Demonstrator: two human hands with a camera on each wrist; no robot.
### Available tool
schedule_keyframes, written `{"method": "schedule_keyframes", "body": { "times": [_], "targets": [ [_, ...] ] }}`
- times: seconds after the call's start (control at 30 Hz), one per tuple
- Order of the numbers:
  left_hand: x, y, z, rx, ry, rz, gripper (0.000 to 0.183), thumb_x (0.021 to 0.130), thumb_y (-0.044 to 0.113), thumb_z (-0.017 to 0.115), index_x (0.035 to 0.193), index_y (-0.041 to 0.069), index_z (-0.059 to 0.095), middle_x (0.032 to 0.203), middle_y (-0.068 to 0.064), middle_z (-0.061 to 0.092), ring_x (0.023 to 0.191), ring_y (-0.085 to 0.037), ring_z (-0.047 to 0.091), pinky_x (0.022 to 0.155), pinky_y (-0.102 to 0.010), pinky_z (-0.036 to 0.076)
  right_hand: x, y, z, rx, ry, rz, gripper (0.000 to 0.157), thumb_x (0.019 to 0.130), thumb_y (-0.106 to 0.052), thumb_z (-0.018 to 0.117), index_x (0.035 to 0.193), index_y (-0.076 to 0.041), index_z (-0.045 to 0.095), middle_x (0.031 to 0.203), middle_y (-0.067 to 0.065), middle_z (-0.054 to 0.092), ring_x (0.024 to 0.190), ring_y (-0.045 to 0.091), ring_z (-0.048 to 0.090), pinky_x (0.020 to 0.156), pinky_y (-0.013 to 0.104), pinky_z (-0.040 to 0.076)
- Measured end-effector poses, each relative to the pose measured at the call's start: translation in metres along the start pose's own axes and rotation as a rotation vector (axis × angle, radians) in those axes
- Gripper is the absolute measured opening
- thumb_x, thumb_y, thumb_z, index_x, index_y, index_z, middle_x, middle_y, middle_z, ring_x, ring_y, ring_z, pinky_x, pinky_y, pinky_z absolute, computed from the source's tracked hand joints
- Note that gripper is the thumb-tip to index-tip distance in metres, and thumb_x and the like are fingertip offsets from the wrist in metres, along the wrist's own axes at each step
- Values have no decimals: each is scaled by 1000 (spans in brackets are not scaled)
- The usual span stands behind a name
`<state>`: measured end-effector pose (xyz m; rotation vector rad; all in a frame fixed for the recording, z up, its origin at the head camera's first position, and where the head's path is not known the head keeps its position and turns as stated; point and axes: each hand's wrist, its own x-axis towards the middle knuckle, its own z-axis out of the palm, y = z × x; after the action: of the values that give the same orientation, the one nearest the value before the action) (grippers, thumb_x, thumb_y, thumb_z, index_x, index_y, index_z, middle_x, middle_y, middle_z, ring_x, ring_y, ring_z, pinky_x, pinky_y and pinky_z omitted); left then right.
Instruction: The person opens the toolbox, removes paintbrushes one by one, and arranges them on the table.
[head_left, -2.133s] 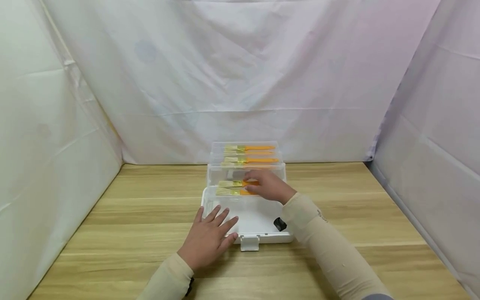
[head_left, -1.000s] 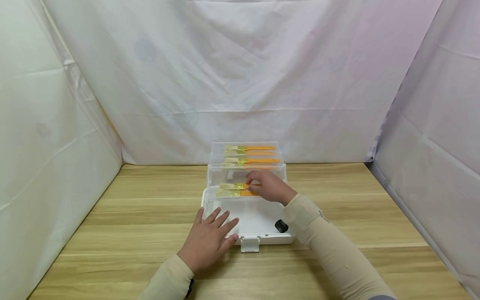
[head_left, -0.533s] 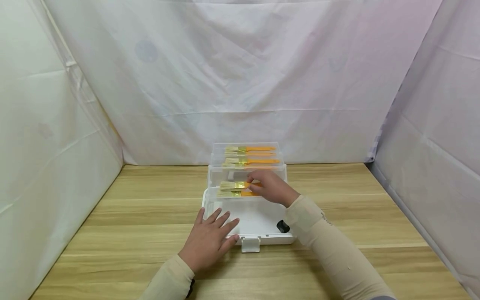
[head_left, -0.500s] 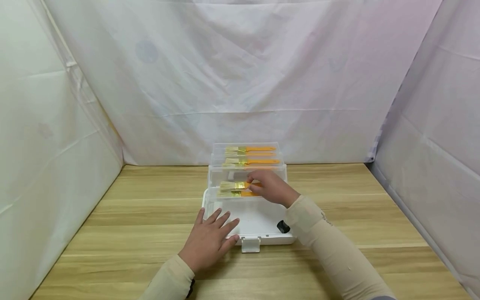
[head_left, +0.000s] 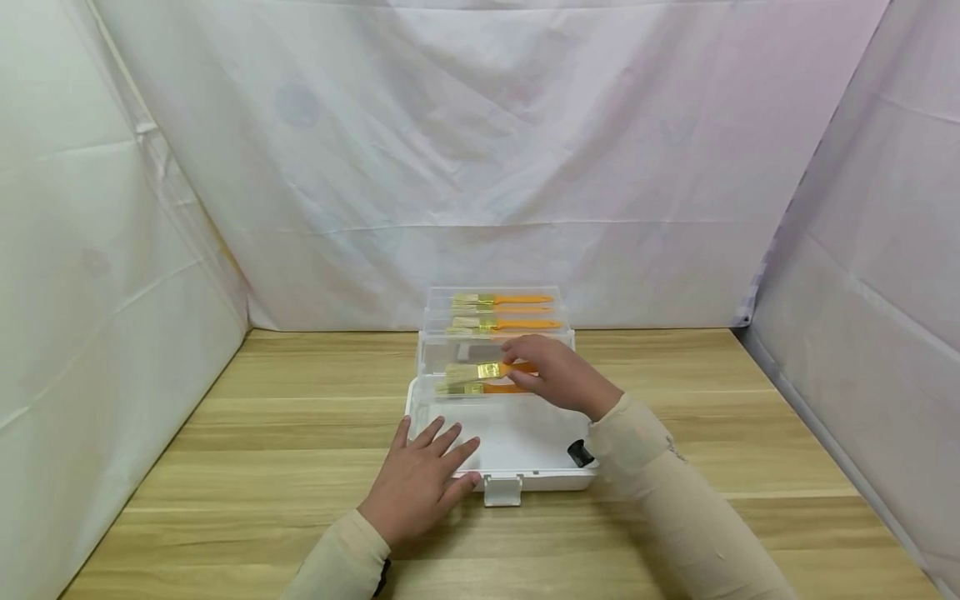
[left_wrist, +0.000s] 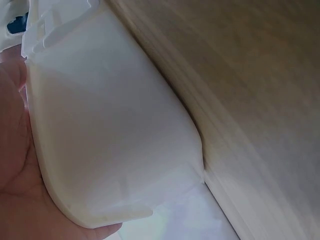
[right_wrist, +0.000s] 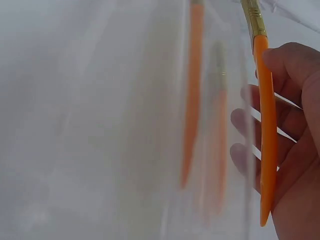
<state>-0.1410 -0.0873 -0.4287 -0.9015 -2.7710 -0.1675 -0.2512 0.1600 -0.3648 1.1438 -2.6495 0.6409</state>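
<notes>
My right hand (head_left: 558, 372) pinches a paintbrush (head_left: 489, 371) by its orange handle, between thumb and fingers, with the pale bristles pointing left. In the right wrist view the handle (right_wrist: 267, 110) lies along the thumb side, and the other fingers show through clear plastic. The brush is over the lowest clear tray of an open white box (head_left: 555, 482); a second brush shape (head_left: 502, 388) shows just below it. My left hand (head_left: 420, 483), fingers spread, rests on the box's front left corner. In the left wrist view, its palm lies along the rim of the white wall (left_wrist: 115, 120).
Clear stepped trays (head_left: 491, 289) rise behind the box, with an orange-handled brush (head_left: 525, 299) in the top one and another brush (head_left: 517, 324) in the tier below. A white latch (head_left: 502, 492) hangs at the front. Wooden table (head_left: 315, 400) and white cloth walls (head_left: 487, 167) surround it.
The right hand has drawn back to the right with the paintbrush, and the brush has shifted right with it. The left hand has stayed at the box corner.
</notes>
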Motion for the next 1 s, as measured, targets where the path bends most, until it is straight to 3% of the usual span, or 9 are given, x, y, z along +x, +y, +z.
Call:
{"method": "schedule_keyframes", "body": {
  "times": [0.2,0.43,0.73,1.0],
  "targets": [
    [0,0,1,2,6,2,55,93,61,28,133,30,51,135,-2,49,129,-28,38,102,-62,16,-8,-4,-17,-28,25,-26,15,90,-21,61,104,-16,63,122,2,56,117,17,49,94,37,42],
    [0,-1,1,9,3,2,58,91,63,28,133,29,50,135,-2,49,129,-29,38,101,-63,16,-21,-2,-35,-63,40,10,16,89,-18,62,103,-11,62,128,6,51,121,23,44,95,40,41],
    [-1,-1,3,10,8,4,59,90,65,29,134,31,49,135,-2,49,129,-27,37,102,-62,16,-48,22,-51,-49,99,96,16,90,-11,60,106,-8,60,130,8,49,121,26,43,93,44,41],
    [-1,-1,2,8,10,5,59,90,65,29,134,30,49,135,-2,50,130,-27,37,102,-62,16,-74,50,-67,-36,118,213,18,94,-15,53,111,-9,57,134,9,46,125,31,39,92,49,38]
  ]
}}
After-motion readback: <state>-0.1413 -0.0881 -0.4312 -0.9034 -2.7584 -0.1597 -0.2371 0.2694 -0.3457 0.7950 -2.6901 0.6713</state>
